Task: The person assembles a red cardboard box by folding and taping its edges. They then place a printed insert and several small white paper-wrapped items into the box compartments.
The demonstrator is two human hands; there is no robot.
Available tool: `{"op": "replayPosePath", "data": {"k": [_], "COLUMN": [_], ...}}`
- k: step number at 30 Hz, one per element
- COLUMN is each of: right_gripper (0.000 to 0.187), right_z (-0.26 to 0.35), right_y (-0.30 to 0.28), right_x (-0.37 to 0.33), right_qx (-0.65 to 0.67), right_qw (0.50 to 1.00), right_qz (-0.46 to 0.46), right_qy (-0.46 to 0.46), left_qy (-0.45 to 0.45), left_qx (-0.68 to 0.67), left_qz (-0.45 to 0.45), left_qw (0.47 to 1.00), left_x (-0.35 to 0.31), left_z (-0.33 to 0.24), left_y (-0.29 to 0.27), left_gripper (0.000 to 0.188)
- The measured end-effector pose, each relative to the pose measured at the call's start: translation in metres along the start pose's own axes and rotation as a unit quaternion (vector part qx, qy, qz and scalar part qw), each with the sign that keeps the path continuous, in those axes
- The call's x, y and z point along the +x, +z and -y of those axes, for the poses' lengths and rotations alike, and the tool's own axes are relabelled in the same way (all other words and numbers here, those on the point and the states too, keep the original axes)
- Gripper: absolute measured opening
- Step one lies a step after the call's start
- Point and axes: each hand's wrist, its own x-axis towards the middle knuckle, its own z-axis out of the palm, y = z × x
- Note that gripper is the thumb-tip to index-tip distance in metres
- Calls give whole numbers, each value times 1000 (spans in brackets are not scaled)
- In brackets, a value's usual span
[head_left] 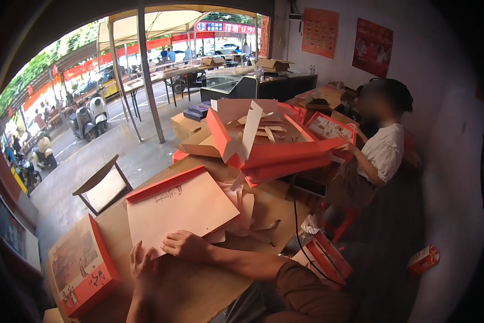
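A pale pink cardboard box blank (172,210) with a raised red flap along its far edge lies in front of me. My left hand (142,265) is at its near left corner, fingers stretched and apart against the edge. On the near edge, to the right of it, rests my right hand (187,245), its fingers bent and closed on the cardboard; the thumb side is partly hidden. Crumpled pale paper strips (244,207) stick out under the blank's right side. A red printed box (83,266) sits left of my left hand.
The brown table (199,288) carries these. Beyond stands a large red open box (285,164) full of cardboard pieces. A co-worker (382,145) at the right handles a red tray (331,129). A black cable (297,226), red boxes (328,255) and a chair (104,185) are nearby.
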Motion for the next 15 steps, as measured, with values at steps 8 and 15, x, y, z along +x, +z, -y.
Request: {"op": "replayPosePath", "data": {"k": [8, 15], "right_gripper": [37, 25], "right_z": [1, -2], "right_y": [-34, -17], "right_x": [15, -5], "right_qx": [58, 84], "right_qw": [998, 995], "right_qz": [-28, -57], "right_qy": [-8, 15], "left_qy": [-71, -80], "left_qx": [-26, -48], "left_qz": [-47, -101], "left_qw": [996, 990], "left_x": [5, 4], "left_z": [15, 28], "left_y": [-2, 3], "left_gripper": [25, 23]}}
